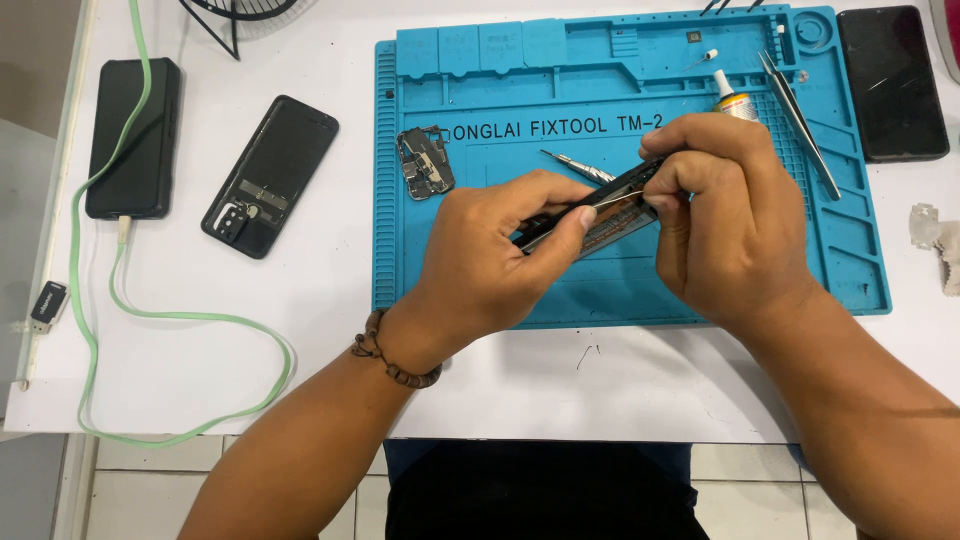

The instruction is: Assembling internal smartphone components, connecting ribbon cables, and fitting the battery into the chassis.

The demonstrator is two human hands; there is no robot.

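Over a blue repair mat [600, 290], both my hands hold an opened black phone frame [612, 200], tilted on its edge. My left hand [500, 250] grips its lower end, thumb pressed on the edge. My right hand [735, 215] pinches the upper end, fingers curled over it; the middle of the frame is partly hidden. A small circuit board [425, 162] lies on the mat to the left. A thin screwdriver [577, 164] rests just behind my left hand.
Tweezers [800, 125] and a small glue bottle [735, 100] lie on the mat's right side. A black phone back cover [270, 175] and a phone [133, 137] on a green cable [200, 320] lie left. Another dark phone [892, 82] sits at far right.
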